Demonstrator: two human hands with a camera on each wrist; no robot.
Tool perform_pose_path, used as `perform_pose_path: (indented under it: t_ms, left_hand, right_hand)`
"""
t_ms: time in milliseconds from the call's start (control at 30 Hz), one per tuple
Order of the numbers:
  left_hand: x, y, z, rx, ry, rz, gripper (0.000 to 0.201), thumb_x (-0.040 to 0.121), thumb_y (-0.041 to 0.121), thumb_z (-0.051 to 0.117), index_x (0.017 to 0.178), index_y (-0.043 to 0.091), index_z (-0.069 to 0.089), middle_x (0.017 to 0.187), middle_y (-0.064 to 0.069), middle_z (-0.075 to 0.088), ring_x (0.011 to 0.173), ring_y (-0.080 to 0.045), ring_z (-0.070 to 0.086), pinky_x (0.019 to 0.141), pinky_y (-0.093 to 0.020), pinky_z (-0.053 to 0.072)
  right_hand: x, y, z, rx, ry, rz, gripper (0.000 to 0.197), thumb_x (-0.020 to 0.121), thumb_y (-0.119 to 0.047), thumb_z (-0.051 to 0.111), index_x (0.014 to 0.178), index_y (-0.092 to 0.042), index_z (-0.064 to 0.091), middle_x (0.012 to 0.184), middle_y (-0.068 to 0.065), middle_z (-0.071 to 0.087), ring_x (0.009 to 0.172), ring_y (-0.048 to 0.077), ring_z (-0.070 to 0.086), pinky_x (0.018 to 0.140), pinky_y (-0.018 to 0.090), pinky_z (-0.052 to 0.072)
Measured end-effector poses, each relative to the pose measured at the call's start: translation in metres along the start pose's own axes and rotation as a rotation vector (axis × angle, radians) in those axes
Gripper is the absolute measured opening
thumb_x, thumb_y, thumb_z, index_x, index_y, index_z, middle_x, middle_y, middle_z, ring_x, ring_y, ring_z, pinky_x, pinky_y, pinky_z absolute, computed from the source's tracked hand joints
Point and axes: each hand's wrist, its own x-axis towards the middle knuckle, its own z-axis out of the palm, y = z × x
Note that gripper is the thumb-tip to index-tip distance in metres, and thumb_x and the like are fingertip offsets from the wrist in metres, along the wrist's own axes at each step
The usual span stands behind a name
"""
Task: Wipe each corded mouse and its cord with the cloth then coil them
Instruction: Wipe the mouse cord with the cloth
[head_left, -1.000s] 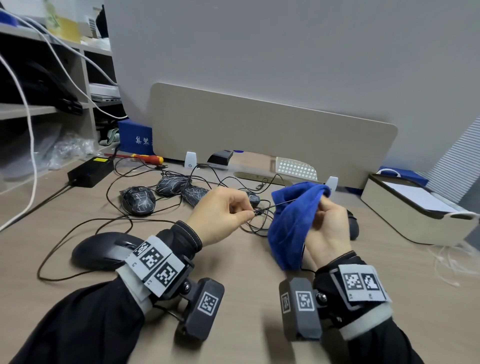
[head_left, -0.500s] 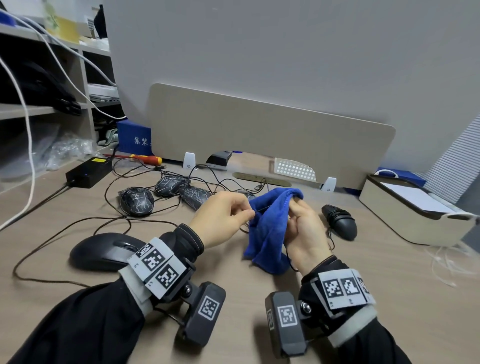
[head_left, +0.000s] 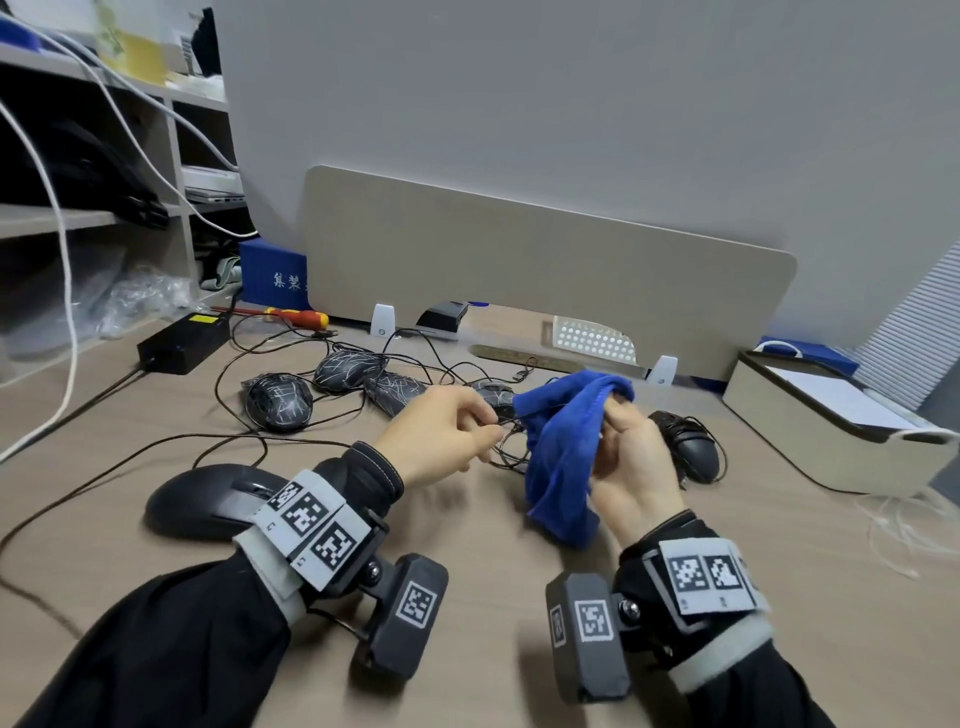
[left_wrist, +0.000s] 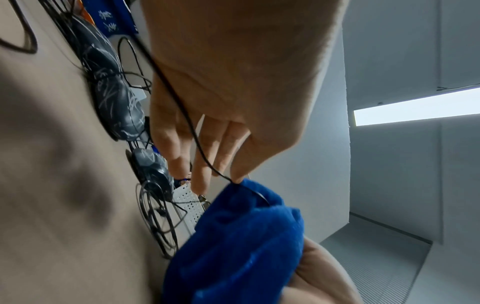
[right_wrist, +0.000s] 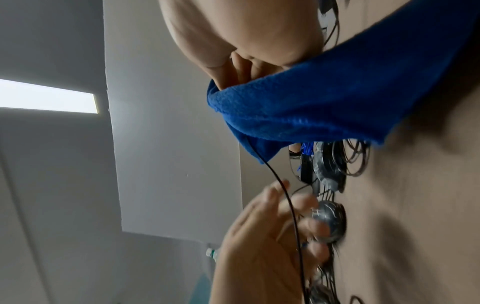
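My left hand (head_left: 485, 434) pinches a thin black cord (left_wrist: 182, 107) between thumb and fingertips. Just to its right, my right hand (head_left: 615, 415) grips a blue cloth (head_left: 561, 452) folded around the same cord. The cord runs out of the cloth (right_wrist: 324, 102) toward the left hand (right_wrist: 272, 236). A plain black mouse (head_left: 691, 447) lies on the desk behind my right hand. A larger black mouse (head_left: 208, 499) sits beside my left wrist. Three dark patterned mice (head_left: 278, 400) (head_left: 348, 369) (head_left: 395, 392) lie further back among tangled cords.
A black power brick (head_left: 182, 340) and a red-yellow screwdriver (head_left: 291, 315) lie at the back left. A beige divider panel (head_left: 519, 260) stands across the back of the desk. A white lidded box (head_left: 831, 431) sits at the right. Shelves with white cables stand at the left.
My right hand slid the cloth left along the cord toward my left hand, then a little back to the right. The plain black mouse behind it came into view.
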Motion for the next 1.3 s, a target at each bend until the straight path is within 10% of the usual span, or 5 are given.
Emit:
perform_pose_path:
  t_ms: [467,633,733,933,1300]
  left_hand:
    - [0.007,-0.008,-0.005,-0.082,0.246,0.042,0.026,0.082,0.022,0.077,0.059,0.019,0.064,0.052,0.008,0.058,0.048,-0.004,0.044,0.055,-0.024,0.033]
    - [0.011,-0.02,-0.033,0.02,0.502,-0.031,0.03,0.084,0.024,0.077,0.057,0.023,0.062,0.06,0.004,0.064,0.063,-0.02,0.056,0.066,-0.032,0.044]
    - [0.009,-0.023,-0.038,0.062,0.622,-0.072,0.027,0.087,0.025,0.072,0.062,0.021,0.063,0.065,0.003,0.063,0.072,-0.026,0.06,0.068,-0.033,0.045]
    - [0.008,-0.015,-0.027,-0.056,0.389,-0.06,0.022,0.083,0.007,0.066,0.104,0.015,0.07,0.09,0.005,0.07,0.093,-0.018,0.067,0.093,-0.035,0.052]
    - [-0.004,0.005,-0.014,-0.068,-0.158,0.005,0.024,0.065,-0.001,0.064,0.082,0.015,0.058,0.08,-0.005,0.068,0.073,-0.017,0.064,0.063,-0.024,0.048]
  right_hand:
    - [0.002,0.008,0.001,0.04,0.014,0.017,0.022,0.101,-0.009,0.047,0.085,-0.01,0.062,0.054,0.0,0.058,0.047,0.01,0.059,0.047,0.022,0.05]
    - [0.013,0.002,-0.011,0.145,0.111,-0.002,0.031,0.083,-0.023,0.069,0.111,-0.01,0.067,0.104,0.012,0.06,0.092,0.023,0.061,0.095,0.039,0.05]
    - [0.011,0.0,-0.007,0.069,0.074,-0.022,0.013,0.099,-0.014,0.051,0.096,-0.014,0.063,0.092,0.007,0.063,0.082,0.02,0.061,0.081,0.035,0.05]
    - [0.005,0.012,0.001,-0.044,0.005,-0.047,0.021,0.103,-0.011,0.046,0.091,-0.014,0.064,0.064,-0.002,0.064,0.055,0.008,0.063,0.055,0.024,0.052]
    - [-0.002,0.019,0.008,-0.126,-0.02,-0.077,0.021,0.103,-0.017,0.052,0.091,-0.017,0.069,0.075,0.001,0.066,0.071,0.019,0.06,0.071,0.035,0.05]
